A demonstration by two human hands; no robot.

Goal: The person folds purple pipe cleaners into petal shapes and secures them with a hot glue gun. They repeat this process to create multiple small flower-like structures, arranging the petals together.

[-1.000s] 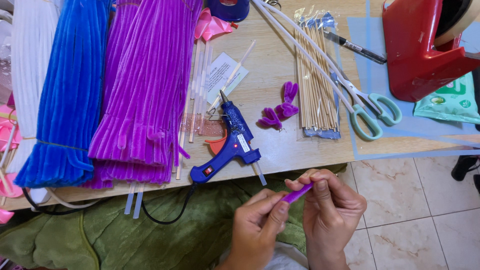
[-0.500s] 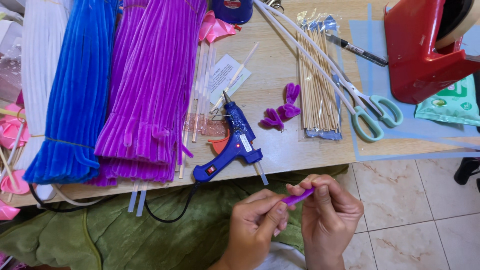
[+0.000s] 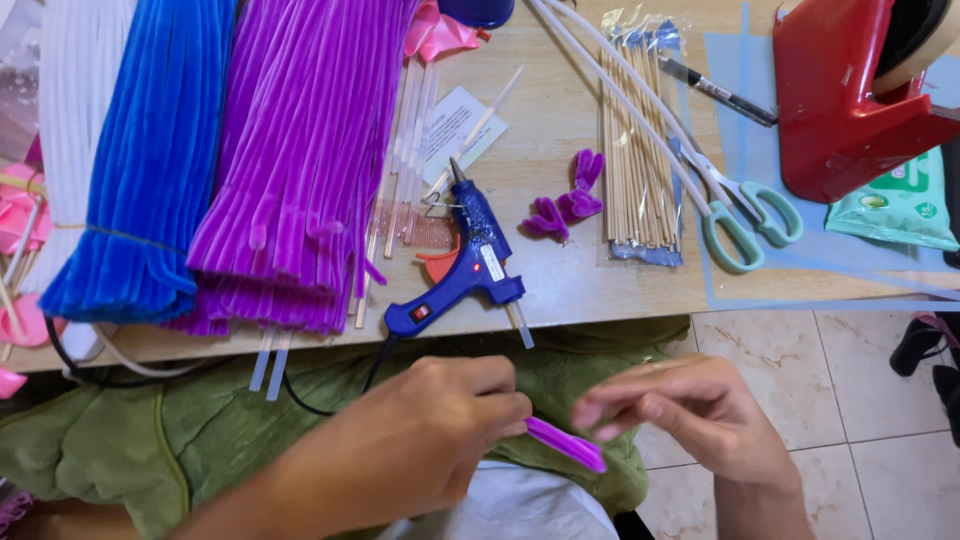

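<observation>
Fingers of left hand (image 3: 440,425) pinching purple fuzzy stick (image 3: 566,444); right hand (image 3: 690,410) pinching its tip. Stick maybe slipping, bending wrong. Glue gun (image 3: 460,265) sitting close, maybe hot.

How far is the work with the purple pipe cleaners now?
Done: a few small bent purple pieces lie on the table. In hand: the left hand holds a short purple piece, the right hand at its tip. Left: the big purple bundle lies unused, and the glue gun rests untouched.

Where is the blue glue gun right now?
In the head view, the blue glue gun lies at the table's near edge, between the purple pipe-cleaner bundle and the small purple folded pieces.
</observation>
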